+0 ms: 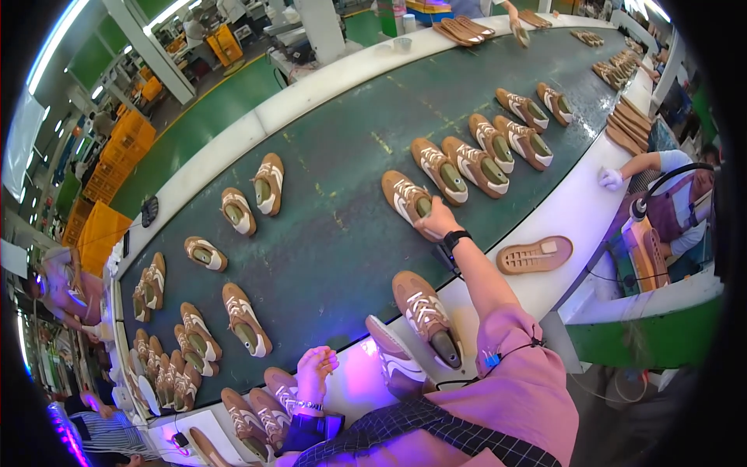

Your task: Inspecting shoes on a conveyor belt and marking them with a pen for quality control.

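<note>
My right hand grips a brown sneaker by its heel at the near side of the dark green conveyor. The sneaker has white laces, a white side stripe and an olive lining. My left hand holds nothing, its fingers loosely curled and slightly apart, above brown sneakers on the near ledge. Between my arms a sneaker stands on the ledge, toe pointing away. Beside it another sneaker leans on its side, showing its pale sole edge.
Rows of sneakers stand on the conveyor at right, with more at left. A loose brown sole lies on the white rim by my right forearm. A co-worker's gloved hand rests at right; another person's hand reaches over the far end.
</note>
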The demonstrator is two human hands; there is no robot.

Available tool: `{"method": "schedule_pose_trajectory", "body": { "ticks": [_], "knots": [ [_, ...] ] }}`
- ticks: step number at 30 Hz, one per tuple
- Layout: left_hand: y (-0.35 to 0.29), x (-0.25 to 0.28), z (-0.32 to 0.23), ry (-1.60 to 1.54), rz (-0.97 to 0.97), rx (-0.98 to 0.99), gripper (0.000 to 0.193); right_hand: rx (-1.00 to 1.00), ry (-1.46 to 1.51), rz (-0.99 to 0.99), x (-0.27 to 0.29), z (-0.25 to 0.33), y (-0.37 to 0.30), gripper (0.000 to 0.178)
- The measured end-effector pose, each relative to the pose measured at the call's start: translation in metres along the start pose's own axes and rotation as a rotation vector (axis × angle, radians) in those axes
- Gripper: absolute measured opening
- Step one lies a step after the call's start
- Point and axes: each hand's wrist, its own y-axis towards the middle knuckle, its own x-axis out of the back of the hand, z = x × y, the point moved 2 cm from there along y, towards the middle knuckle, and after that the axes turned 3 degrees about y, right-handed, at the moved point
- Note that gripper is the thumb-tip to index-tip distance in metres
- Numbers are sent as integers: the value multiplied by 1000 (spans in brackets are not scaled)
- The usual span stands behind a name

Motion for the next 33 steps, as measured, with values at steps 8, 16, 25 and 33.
{"method": "schedule_pose_trajectory", "body": {
  "ticks": [8,16,25,33],
  "knots": [
    [27,-72,-37,6,170,-58,40,-176,988,411,-16,13,-25,48],
    [31,-118,-43,-535,382,-225,84,369,872,821,15,94,-106,54],
    [10,-37,-4,-585,-9,-104,63,21,-73,-255,57,-16,86,50],
    [-9,-2,15,-559,25,-100,57,-210,149,-64,26,-59,84,51]
  ]
}}
